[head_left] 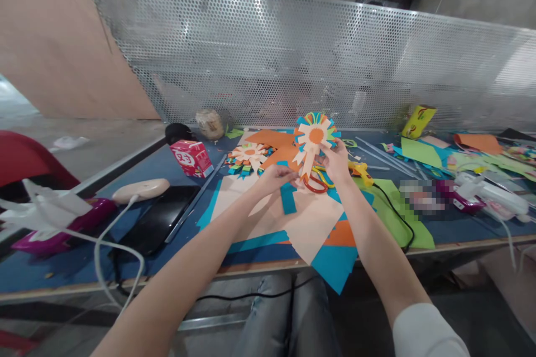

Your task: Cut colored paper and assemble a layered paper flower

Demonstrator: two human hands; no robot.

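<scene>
My right hand grips a paper rosette by its right side and holds it up above the worktop. The rosette has an orange centre, pale fringed petals, a blue, green and orange outer ring, and two pale tails hanging down. Beside the tails, my left hand is closed in a pinch; what its fingertips hold, I cannot make out. A blue paper strip lies below that hand on pale paper sheets. Red-handled scissors lie beneath the rosette. Another rosette rests to the left.
A yellow glue gun with a black cable lies right, near green paper. Leftward are a pink box, a black phone and a white-corded device. A perforated metal screen stands behind. Paper scraps lie far right.
</scene>
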